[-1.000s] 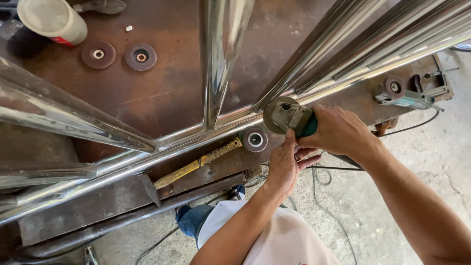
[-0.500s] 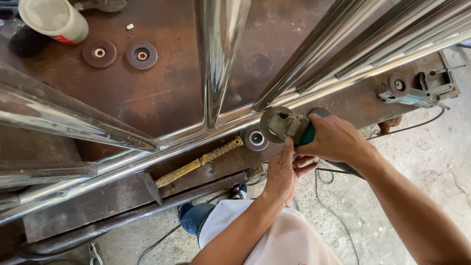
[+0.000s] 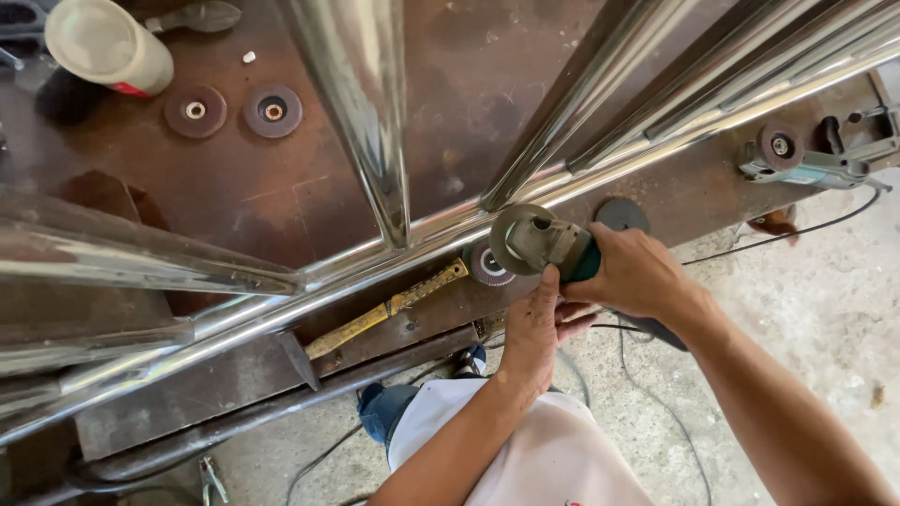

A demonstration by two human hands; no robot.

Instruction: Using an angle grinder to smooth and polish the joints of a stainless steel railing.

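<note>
My right hand (image 3: 642, 274) grips the green body of an angle grinder (image 3: 539, 240), whose round guard sits against the long polished steel tube (image 3: 281, 305) of a railing frame on the rusty workbench (image 3: 300, 197). My left hand (image 3: 534, 323) is just under the grinder head, fingers extended and touching its underside. A flap disc (image 3: 487, 267) lies on the bench beside the grinder's guard.
A yellow-handled chipping hammer (image 3: 384, 314) lies along the bench edge. Two worn discs (image 3: 234, 111) and a white cup (image 3: 108, 45) sit at the far left. A second grinder (image 3: 811, 161) rests at the right, its cord trailing over the concrete floor (image 3: 806, 309). Another dark disc (image 3: 622, 215) lies by my right hand.
The grinder and both hands have shifted slightly left along the tube. My left hand has come up closer under the grinder head.
</note>
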